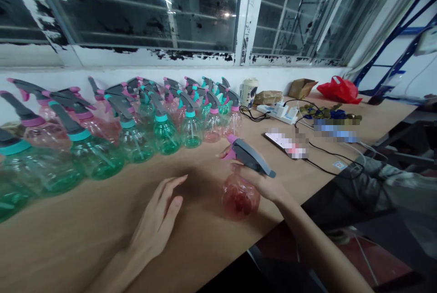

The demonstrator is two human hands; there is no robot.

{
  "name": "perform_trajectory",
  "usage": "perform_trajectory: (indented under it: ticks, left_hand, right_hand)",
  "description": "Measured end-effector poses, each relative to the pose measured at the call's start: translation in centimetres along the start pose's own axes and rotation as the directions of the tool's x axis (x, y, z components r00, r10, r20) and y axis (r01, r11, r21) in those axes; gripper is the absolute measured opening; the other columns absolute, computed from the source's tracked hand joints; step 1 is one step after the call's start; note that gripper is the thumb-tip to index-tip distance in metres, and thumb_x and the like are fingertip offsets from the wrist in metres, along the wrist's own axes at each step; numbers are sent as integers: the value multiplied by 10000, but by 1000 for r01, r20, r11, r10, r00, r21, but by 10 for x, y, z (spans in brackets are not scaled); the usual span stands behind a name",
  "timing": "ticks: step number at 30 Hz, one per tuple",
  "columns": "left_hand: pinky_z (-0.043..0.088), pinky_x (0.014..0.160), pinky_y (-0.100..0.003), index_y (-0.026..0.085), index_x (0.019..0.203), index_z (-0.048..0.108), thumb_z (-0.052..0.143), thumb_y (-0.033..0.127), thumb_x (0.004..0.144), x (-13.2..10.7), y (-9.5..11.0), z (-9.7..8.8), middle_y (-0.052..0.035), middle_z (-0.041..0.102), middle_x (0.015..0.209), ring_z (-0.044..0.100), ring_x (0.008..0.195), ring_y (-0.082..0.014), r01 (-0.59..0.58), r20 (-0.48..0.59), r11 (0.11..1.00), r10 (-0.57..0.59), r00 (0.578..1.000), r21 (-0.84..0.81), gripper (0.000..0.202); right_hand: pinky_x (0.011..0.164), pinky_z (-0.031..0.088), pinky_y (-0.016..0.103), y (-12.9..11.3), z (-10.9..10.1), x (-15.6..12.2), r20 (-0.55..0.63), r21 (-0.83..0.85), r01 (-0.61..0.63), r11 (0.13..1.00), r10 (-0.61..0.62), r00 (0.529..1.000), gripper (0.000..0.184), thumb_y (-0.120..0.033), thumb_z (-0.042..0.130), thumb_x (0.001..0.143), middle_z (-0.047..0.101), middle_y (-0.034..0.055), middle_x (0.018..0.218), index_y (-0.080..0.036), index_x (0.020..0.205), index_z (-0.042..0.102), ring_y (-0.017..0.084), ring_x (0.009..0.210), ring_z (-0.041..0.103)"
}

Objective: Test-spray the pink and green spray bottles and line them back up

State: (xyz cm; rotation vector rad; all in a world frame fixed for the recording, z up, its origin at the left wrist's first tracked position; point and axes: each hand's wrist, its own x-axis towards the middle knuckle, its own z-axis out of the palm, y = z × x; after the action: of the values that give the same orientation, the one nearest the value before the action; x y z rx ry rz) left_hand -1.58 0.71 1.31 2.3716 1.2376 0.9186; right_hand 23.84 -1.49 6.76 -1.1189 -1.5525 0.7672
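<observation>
A pink see-through spray bottle [241,197] with a grey and pink trigger head is in my right hand [254,175]. My fingers wrap round its neck just under the trigger, and its base is at or close to the tabletop. To the left, my left hand [160,218] hovers over the table with its fingers stretched out and nothing in them. Beyond both hands stand rows of similar spray bottles, such as a green one [166,136] with a teal collar and a pink one [212,128] with a pink collar.
A wooden table [102,243] runs along a barred window. Right of the bottles are a tall can [249,93], a white power strip [278,113] with cables, a phone [285,144], a paper bag [302,88] and a red plastic bag [339,90]. A seated person's leg [396,188] shows at the right.
</observation>
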Motion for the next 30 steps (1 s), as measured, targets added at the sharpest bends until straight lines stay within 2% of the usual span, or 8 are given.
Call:
perform_trajectory:
  ticks: [4, 8, 15, 23, 30]
  left_hand:
    - [362, 1031, -478, 279, 1286, 413, 275, 345, 957, -1, 1, 1, -49, 506, 1284, 459, 1216, -231, 13, 11, 1000, -13, 1000, -14, 363]
    - [350, 1039, -482, 269, 1277, 422, 271, 346, 958, -2, 2, 3, -55, 508, 1276, 462, 1208, -230, 15, 3, 1000, -15, 1000, -23, 361]
    - [369, 1025, -483, 277, 1276, 425, 277, 357, 955, -2, 3, 3, -51, 510, 1270, 477, 1196, -235, 17, -4, 999, -17, 1000, -28, 363]
    - [354, 1027, -503, 275, 1274, 419, 267, 361, 959, -1, 1, 5, -58, 502, 1279, 465, 1202, -240, 47, 10, 998, -46, 999, -33, 360]
    - [363, 1028, -490, 276, 1267, 427, 273, 360, 958, -2, 2, 3, -52, 509, 1271, 472, 1199, -236, 37, 5, 999, -37, 999, -18, 355]
  right_hand:
    - [868, 490, 365, -1, 1, 0, 40, 58, -6, 998, 3, 999, 251, -315, 599, 759, 676, 22, 893, -277, 1006, 617, 220, 973, 615]
    - [870, 491, 390, -1, 1, 0, 12, 24, -6, 1000, 6, 1000, 276, -333, 588, 775, 672, 28, 940, -281, 1045, 612, 228, 966, 613]
    - [896, 485, 396, -4, 5, 3, 51, 51, 26, 998, -28, 998, 345, -388, 570, 799, 667, 31, 978, -287, 1129, 573, 220, 985, 610]
    - [883, 489, 355, -6, 8, -1, -14, 93, 10, 996, -9, 1000, 203, -349, 609, 776, 658, 36, 1042, -270, 962, 582, 207, 997, 618]
    - [890, 482, 351, -9, 9, 0, -45, 97, 16, 995, -12, 999, 198, -314, 636, 742, 657, 28, 1011, -267, 930, 596, 203, 999, 611]
